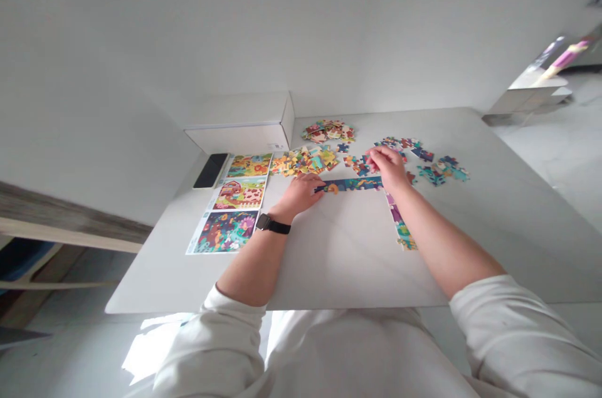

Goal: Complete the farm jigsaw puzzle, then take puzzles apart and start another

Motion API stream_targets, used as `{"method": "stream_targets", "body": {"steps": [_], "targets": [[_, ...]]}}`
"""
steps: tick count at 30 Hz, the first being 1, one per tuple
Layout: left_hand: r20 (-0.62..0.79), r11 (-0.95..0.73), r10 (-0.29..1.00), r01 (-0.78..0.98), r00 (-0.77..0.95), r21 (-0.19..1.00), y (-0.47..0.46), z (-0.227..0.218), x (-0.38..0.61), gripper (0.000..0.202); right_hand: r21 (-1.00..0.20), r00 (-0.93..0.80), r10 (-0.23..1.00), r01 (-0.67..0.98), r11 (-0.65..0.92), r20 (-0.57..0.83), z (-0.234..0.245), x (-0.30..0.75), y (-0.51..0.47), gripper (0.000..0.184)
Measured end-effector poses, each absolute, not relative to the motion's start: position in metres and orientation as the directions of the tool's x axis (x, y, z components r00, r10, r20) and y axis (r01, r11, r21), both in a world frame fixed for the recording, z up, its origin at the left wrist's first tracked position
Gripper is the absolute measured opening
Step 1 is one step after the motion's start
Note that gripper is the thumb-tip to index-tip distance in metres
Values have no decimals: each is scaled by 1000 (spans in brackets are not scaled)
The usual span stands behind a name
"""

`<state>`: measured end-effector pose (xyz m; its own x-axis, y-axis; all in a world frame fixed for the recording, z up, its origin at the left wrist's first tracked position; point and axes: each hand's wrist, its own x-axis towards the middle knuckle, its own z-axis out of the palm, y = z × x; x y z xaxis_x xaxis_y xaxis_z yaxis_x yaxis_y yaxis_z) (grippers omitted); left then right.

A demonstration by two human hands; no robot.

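Observation:
My left hand lies palm down at the left end of a joined strip of dark blue jigsaw pieces, its fingertips touching that end. A black watch is on the left wrist. My right hand is raised over the right end of the strip, near several loose jigsaw pieces. Its fingers are curled together in a pinch; whether a piece is between them is too small to see. From the strip's right end, a second joined column of pieces runs toward me, partly covered by my right forearm.
A picture sheet with three printed scenes lies at left beside a black phone. Behind stands a white box. Yellow pieces, a mixed pile and teal pieces are spread across the white table.

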<state>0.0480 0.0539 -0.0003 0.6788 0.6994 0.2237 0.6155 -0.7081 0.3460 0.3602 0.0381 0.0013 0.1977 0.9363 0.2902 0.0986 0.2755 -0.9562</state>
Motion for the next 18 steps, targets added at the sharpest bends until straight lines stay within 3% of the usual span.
{"method": "stream_targets", "body": {"steps": [3,7,13,16,18], "targets": [[228,-712,697,616,680,338,56,-1,47,30,-950,226,923,38,311,311,15,373,43,46],[245,-722,688,608,683,331,57,-4,47,31,-916,290,869,108,386,400,52,399,38,50],[296,-744,666,580,684,333,62,-9,41,32,-791,393,689,240,562,609,115,443,-5,33],[334,-756,653,558,680,343,65,-10,36,31,-791,272,784,460,403,558,102,448,-26,31],[338,-757,652,552,679,350,67,-10,34,30,-700,84,897,659,276,434,79,445,-37,25]]}}
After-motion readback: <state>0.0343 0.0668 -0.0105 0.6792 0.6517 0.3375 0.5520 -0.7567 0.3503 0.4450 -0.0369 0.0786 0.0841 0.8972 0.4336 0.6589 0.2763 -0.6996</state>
